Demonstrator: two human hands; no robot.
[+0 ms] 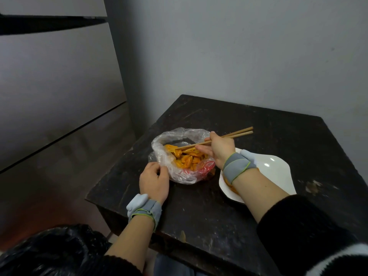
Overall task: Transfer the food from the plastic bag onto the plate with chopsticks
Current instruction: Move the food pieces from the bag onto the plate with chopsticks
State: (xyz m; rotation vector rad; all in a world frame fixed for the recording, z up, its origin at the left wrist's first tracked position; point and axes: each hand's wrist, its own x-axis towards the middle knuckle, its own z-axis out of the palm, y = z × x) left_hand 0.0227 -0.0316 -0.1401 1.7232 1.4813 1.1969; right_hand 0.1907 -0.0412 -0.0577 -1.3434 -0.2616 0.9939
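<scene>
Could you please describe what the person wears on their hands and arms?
The left hand and right hand are bare. The left wristband and right wristband are grey straps edged in light green, each with a pale blue padded unit. The left sleeve and right sleeve are black, the right with a white stripe.

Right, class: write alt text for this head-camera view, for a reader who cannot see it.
A person's right hand dips chopsticks into orange food inside an open clear plastic bag, while the left hand holds the bag's edge. A white plate sits to the right on a dark table.
</scene>
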